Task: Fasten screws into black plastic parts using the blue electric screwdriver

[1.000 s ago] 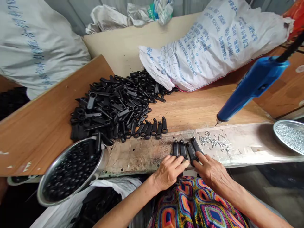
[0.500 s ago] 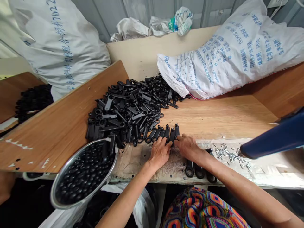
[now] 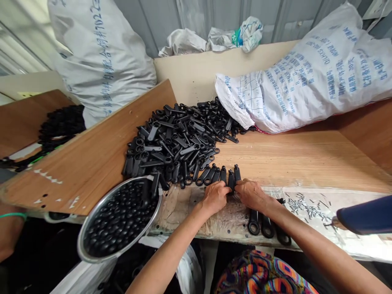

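Several black crank handles with a ring at one end (image 3: 215, 175) stand side by side in a row at the wooden board's front edge. My left hand (image 3: 217, 197) has its fingers curled in, the tips pressed on a black crank handle (image 3: 230, 179) near the row's right end. Close beside it, my right hand (image 3: 251, 196) is closed at the lower end of the last crank handle (image 3: 237, 173); its fingertips are partly hidden. Below my right wrist lie more crank handles (image 3: 253, 222), ring ends toward me, partly covered by the forearm.
A large heap of black crank handles (image 3: 171, 143) lies behind the row. At left stands a metal bowl (image 3: 80, 241) of round black knobs. Small metal pins (image 3: 306, 206) lie at right, beside a blue tool (image 3: 364, 216). White sacks (image 3: 306, 77) lean behind. Another person's arm (image 3: 9, 232) shows at far left.
The view has shifted, so everything appears farther right and slightly lower. My left hand's fingers have drawn in tighter around the handle; my right hand stays at the row's end.
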A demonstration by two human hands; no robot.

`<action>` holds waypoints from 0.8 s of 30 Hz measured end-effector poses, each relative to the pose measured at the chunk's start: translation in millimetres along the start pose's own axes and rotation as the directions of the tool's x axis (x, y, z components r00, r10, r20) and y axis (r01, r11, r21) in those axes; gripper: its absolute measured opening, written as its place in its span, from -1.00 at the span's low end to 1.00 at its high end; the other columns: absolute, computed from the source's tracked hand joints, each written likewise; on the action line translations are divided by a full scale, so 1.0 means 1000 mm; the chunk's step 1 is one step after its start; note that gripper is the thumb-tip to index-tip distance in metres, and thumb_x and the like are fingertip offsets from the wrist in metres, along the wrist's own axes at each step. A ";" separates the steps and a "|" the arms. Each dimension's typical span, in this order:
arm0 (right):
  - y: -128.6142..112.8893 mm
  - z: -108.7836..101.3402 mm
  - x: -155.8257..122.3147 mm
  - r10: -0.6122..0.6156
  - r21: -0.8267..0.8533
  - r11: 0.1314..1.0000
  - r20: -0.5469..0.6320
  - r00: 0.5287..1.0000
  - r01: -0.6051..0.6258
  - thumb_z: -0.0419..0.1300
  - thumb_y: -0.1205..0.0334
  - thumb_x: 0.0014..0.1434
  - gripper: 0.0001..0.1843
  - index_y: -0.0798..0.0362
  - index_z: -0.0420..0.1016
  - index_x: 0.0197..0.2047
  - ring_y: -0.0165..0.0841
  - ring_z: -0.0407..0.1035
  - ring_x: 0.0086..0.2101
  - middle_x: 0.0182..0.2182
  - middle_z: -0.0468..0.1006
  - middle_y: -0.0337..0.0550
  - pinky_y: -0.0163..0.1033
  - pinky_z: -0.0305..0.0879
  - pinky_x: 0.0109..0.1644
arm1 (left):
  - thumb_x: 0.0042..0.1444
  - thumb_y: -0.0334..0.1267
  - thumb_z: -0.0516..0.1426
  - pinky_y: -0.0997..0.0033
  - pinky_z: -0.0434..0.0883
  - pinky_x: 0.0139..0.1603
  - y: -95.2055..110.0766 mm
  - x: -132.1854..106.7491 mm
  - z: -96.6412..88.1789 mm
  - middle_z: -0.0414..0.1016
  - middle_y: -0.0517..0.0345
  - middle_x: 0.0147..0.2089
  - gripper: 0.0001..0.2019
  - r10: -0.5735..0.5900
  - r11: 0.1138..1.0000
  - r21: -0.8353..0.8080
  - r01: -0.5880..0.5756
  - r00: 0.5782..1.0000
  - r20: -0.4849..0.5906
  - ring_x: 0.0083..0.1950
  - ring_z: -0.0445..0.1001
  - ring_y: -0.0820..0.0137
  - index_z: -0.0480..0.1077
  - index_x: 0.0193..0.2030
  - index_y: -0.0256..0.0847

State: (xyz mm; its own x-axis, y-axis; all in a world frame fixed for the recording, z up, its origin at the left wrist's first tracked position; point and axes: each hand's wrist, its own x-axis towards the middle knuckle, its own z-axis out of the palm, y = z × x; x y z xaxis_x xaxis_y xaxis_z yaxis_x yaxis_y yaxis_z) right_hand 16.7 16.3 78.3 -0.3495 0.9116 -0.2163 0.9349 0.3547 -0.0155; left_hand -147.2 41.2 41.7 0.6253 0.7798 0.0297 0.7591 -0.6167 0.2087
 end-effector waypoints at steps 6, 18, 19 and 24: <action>-0.020 0.001 -0.040 -0.053 0.063 0.997 0.041 0.998 0.050 0.04 0.45 0.07 -0.74 0.11 0.52 -0.26 -0.16 0.33 -0.16 -0.25 0.50 -0.05 -0.18 0.28 -0.18 | 0.10 -0.41 -0.01 0.34 0.30 -0.26 0.014 -0.035 -0.006 0.41 0.17 -0.29 -0.70 0.051 0.998 -0.033 -0.048 0.995 0.081 -0.18 0.40 0.33 0.49 -0.18 -0.04; -0.047 0.028 -0.096 -0.226 0.115 0.965 -0.080 0.971 0.234 0.08 0.41 0.10 -0.84 0.10 0.44 -0.25 -0.07 0.20 -0.03 -0.22 0.45 -0.03 0.08 0.16 0.05 | 0.16 -0.45 -0.08 0.34 0.34 -0.17 0.040 -0.095 -0.006 0.37 0.15 -0.28 -0.75 0.017 1.000 -0.015 -0.014 0.984 0.176 -0.18 0.34 0.33 0.39 -0.23 -0.13; -0.048 0.031 -0.099 -0.237 0.106 0.964 -0.082 0.968 0.244 0.10 0.42 0.08 -0.84 0.10 0.44 -0.25 -0.06 0.20 -0.03 -0.22 0.45 -0.03 0.09 0.16 0.07 | 0.17 -0.45 -0.07 0.33 0.35 -0.16 0.041 -0.095 -0.007 0.37 0.14 -0.28 -0.76 0.018 1.000 -0.005 -0.017 0.984 0.178 -0.18 0.34 0.33 0.38 -0.22 -0.13; -0.046 0.042 -0.105 -0.249 0.080 0.962 -0.139 0.959 0.261 0.14 0.35 0.08 -0.82 0.08 0.45 -0.20 -0.01 0.10 0.10 -0.07 0.42 0.01 0.14 0.09 0.15 | 0.20 -0.41 -0.07 0.34 0.37 -0.21 0.045 -0.094 -0.006 0.38 0.16 -0.28 -0.75 0.015 1.000 0.015 -0.017 0.991 0.133 -0.19 0.38 0.32 0.37 -0.12 -0.08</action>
State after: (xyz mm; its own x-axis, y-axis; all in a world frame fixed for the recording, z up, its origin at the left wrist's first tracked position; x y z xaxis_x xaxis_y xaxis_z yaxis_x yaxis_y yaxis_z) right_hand 12.8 -104.8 61.1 -0.5761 0.8146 -0.0673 0.8131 0.5627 -0.1495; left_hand -172.8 -59.4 54.3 0.6554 0.7490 -0.0973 0.7507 -0.6317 0.1933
